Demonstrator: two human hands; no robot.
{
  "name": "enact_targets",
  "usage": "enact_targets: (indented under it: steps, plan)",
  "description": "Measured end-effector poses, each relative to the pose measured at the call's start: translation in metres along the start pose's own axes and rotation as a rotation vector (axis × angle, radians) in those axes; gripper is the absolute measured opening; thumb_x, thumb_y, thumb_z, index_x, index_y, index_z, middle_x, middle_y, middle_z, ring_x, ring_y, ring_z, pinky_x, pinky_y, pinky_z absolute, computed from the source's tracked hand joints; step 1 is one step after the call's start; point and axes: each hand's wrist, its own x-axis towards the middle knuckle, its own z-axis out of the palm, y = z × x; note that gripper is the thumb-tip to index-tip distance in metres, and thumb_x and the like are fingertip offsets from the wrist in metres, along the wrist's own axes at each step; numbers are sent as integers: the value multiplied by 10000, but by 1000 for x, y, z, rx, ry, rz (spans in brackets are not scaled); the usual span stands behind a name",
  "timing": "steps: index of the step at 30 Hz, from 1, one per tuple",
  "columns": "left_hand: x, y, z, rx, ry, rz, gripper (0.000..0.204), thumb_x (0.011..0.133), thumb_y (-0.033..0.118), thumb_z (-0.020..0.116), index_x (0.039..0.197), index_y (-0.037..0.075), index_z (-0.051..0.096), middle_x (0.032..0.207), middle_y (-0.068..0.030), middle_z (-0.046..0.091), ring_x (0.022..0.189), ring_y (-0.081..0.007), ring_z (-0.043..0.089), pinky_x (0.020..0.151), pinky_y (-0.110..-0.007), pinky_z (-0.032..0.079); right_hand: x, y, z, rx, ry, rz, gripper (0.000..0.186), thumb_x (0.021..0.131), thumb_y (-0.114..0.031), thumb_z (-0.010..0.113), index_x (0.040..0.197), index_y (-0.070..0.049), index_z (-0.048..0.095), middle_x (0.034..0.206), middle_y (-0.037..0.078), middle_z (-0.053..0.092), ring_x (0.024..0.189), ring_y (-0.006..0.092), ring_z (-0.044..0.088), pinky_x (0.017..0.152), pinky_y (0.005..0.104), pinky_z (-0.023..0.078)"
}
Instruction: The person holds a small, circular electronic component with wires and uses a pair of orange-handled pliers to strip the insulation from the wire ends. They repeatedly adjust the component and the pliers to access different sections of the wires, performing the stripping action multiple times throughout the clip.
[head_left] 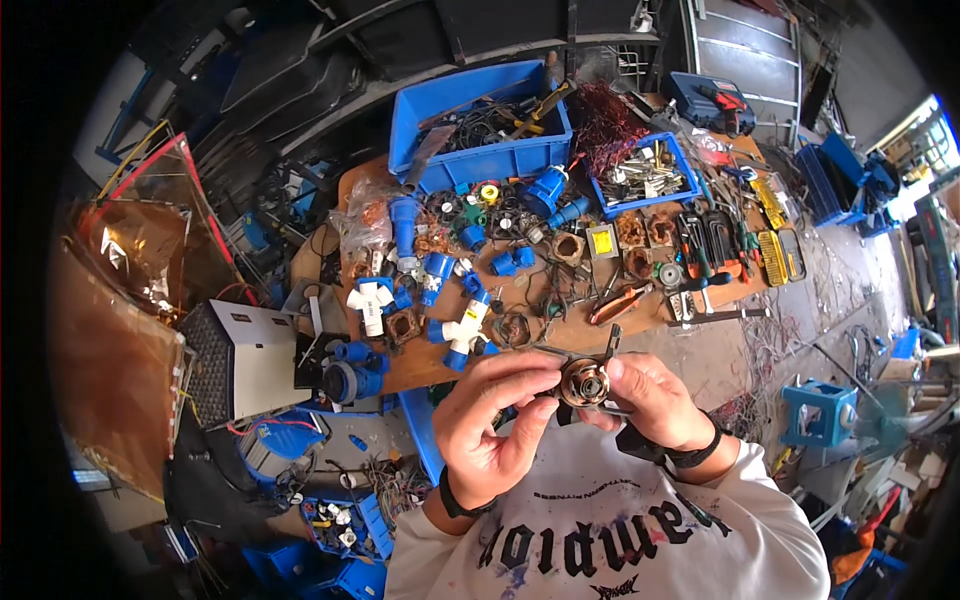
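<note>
Close to my chest, past the near edge of the workbench (410, 368), both hands hold a round, shiny metal part (585, 384) with stepped rings and a dark hollow centre. Short dark metal bars stick out from it, one pointing up beside my right thumb. My left hand (497, 425) pinches its left side between fingers and thumb. On the other side, my right hand (655, 400) grips it with the thumb in front and the fingers mostly hidden behind. What kind of part it is, I cannot make out.
Blue and white industrial plugs (465, 330) cover the bench's left half. Behind them stand a large blue crate (480, 165) of cables and a smaller blue bin (650, 205) of metal pieces. Orange-handled pliers (620, 303) and hex keys (708, 240) lie rightward. A blue stool (820, 412) stands right.
</note>
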Motion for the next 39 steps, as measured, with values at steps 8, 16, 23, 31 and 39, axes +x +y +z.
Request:
enact_targets:
  steps: [8,16,23,31,39]
  plan:
    - [10,-1,-27,29,-29,70,180,819,1,737,994,-9,696,977,-129,671,630,-106,580,533,-224,452,7,10,26,-144,86,-64,505,1059,-398,355,887,-16,638,657,-9,547,585,69,446,531,246,352]
    - [14,4,-29,77,-74,137,187,780,-28,752,961,0,712,945,-116,679,685,-141,621,551,-230,477,9,3,33,-492,173,-312,422,1039,-260,443,716,-7,542,577,70,483,501,182,439,491,352,349]
    - [12,7,-26,103,-85,117,188,760,-47,756,939,-6,716,900,-129,701,717,-203,675,593,-292,527,4,11,29,-806,246,-484,347,975,-196,536,681,-13,517,553,134,459,494,349,464,472,430,342]
    - [15,7,-24,186,-99,207,202,735,-18,785,926,8,724,868,-112,700,706,-223,680,586,-297,530,1,5,23,-927,219,-540,287,918,-175,599,691,-22,514,618,124,470,504,347,478,470,428,365]
    - [22,12,-23,257,-161,284,204,726,-5,790,917,26,725,850,-93,699,694,-215,677,574,-293,519,-2,-10,22,-997,214,-585,270,888,-152,632,693,-24,498,637,122,478,526,340,498,475,421,388]
